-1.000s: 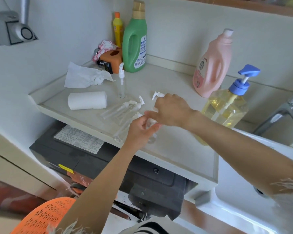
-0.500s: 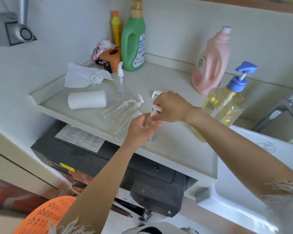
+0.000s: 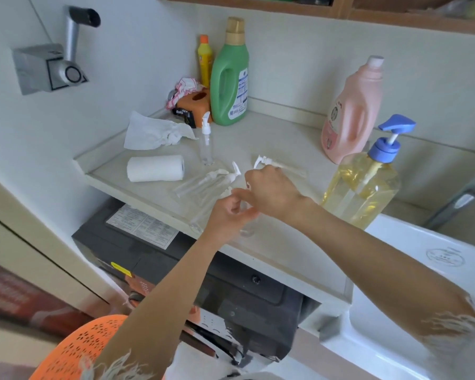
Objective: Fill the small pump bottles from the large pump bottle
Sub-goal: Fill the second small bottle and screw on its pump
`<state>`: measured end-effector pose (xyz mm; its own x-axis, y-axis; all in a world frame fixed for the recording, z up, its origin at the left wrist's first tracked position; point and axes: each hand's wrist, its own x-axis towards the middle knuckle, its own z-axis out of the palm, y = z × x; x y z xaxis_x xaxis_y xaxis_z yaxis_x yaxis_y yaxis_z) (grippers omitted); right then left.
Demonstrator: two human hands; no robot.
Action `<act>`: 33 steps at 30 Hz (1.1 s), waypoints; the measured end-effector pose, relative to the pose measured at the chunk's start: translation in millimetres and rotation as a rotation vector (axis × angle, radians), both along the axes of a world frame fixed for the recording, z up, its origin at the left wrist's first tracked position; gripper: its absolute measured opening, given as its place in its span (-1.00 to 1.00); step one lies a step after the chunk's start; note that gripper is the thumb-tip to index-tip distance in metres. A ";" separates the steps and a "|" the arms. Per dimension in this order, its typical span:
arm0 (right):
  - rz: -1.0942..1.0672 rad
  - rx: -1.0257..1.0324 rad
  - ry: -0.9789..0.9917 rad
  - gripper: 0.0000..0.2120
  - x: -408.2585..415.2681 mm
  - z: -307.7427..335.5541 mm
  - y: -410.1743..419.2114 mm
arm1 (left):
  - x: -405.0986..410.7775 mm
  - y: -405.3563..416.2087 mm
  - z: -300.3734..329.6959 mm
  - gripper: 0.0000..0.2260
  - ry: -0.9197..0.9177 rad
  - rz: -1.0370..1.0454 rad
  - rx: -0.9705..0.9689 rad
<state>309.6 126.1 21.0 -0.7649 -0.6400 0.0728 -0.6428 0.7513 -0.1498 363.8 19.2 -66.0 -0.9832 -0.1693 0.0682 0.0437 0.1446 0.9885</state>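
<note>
No legible label on green bottle [image 3: 230,80]

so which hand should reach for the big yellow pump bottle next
Probably the right hand: the large pump bottle stands just beside it, while the left hand holds the small clear bottle farther away.

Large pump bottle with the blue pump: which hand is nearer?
Right. The right hand works just left of the large pump bottle, not touching it. The left hand is farther left, past the right hand.
</note>
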 end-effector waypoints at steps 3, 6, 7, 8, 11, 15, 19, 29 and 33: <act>0.143 -0.024 -0.105 -0.71 -6.8 13.6 14.5 | 1.1 -0.2 -1.7 -0.87 0.014 -0.005 0.037; 0.134 -0.066 -0.048 -0.77 -6.1 12.3 16.0 | -2.6 0.7 -4.8 -0.81 0.003 -0.001 0.012; 0.107 -0.094 -0.047 -0.75 -4.0 8.8 13.5 | -3.2 0.8 -5.1 -0.78 0.003 0.012 0.010; 0.086 -0.114 -0.055 -0.74 -3.1 5.2 11.9 | -3.9 1.2 -6.1 -0.75 0.004 0.026 0.012; 0.035 -0.126 -0.096 -0.73 -2.4 0.1 11.2 | -2.0 2.7 -5.7 -0.71 0.013 0.032 0.011; -0.042 -0.122 -0.118 -0.68 -1.5 -2.3 8.2 | -1.8 7.8 -3.8 -0.76 0.032 0.078 -0.013; -0.098 -0.070 -0.104 -0.69 -1.6 -0.6 5.3 | -2.0 12.0 -2.9 -0.77 0.048 0.095 -0.033; -0.007 -0.170 -0.111 -0.67 1.4 0.1 13.5 | 6.5 4.7 -4.8 -0.85 0.049 0.060 -0.167; -0.071 -0.239 -0.125 -0.63 -12.3 15.5 17.7 | -10.8 -0.4 14.3 -0.78 0.082 -0.048 -0.175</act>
<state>297.3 143.7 36.6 -0.8200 -0.5601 0.1177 -0.5549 0.7279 -0.4027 353.0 18.8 -51.7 -0.9799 -0.1008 0.1722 0.1336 0.3095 0.9415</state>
